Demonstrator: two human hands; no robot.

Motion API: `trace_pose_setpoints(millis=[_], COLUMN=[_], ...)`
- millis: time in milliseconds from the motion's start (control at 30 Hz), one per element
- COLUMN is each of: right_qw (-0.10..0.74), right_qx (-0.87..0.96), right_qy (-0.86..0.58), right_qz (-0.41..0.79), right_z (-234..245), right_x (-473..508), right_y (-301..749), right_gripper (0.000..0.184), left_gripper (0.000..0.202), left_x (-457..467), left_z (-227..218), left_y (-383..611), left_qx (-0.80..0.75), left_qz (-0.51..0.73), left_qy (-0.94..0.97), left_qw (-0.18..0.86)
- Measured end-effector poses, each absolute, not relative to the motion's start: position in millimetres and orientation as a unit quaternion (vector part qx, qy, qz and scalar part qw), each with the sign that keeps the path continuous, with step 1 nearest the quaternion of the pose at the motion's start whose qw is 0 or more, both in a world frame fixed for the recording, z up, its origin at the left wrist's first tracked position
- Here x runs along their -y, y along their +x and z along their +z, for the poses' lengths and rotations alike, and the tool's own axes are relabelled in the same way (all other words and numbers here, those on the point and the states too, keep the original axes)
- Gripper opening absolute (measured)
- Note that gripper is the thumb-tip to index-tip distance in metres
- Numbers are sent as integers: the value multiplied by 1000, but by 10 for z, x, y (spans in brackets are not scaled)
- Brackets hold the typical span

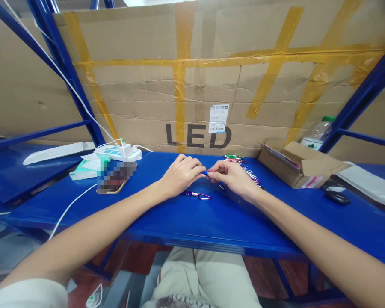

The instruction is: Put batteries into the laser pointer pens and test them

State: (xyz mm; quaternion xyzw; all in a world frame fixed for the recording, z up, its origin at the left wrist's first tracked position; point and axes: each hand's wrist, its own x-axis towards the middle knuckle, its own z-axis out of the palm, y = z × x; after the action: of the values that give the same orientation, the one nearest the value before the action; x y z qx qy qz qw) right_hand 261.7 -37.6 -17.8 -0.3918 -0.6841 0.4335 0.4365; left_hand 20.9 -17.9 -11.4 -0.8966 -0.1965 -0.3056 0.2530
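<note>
Over the blue table, my left hand (183, 174) and my right hand (232, 177) meet with fingertips closed on a small blue pen-like barrel (205, 173). Most of that barrel is hidden by the fingers. Just below my left hand lies a purple pen-like stick (189, 193) with a silver band and a carabiner clip (204, 197). A dark carabiner-shaped loop (222, 187) shows under my right hand; whether it joins the blue piece I cannot tell. Behind my right hand, several similar clip pens (234, 158) in green, red, silver and purple lie in a row, partly covered.
An open cardboard box (303, 167), a plastic bottle (319, 130) and a black mouse (337, 197) are at right. On the left are a phone (117, 179), a power strip (118, 152) and white cables. A large cardboard sheet (141, 94) stands along the back.
</note>
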Motion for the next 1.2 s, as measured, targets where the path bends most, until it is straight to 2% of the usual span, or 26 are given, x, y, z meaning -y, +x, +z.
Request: trace_pose_setpoints(millis=[200, 300, 600, 867, 1067, 1200], right_qw=[423, 410, 384, 344, 338, 377], right_qx=[741, 747, 687, 567, 566, 621], right_qy=[-391, -388, -391, -362, -351, -385], right_qz=[345, 351, 477, 655, 665, 570], right_z=[-196, -189, -144, -84, -38, -102], right_x=[363, 381, 420, 450, 488, 454], right_y=[2645, 2636, 2609, 2639, 2623, 2593], right_gripper=[26, 27, 45, 44, 44, 47], left_gripper=[31, 32, 24, 24, 25, 27], left_x=[148, 140, 200, 227, 226, 186], left_z=[-134, -151, -87, -58, -72, -108], left_y=[186, 187, 201, 181, 185, 202], left_qx=[218, 210, 141, 108, 118, 167], left_qz=[-318, -317, -342, -325, -336, -339], left_qy=[-910, -915, -895, -883, -892, -900], left_qw=[149, 132, 248, 321, 280, 216])
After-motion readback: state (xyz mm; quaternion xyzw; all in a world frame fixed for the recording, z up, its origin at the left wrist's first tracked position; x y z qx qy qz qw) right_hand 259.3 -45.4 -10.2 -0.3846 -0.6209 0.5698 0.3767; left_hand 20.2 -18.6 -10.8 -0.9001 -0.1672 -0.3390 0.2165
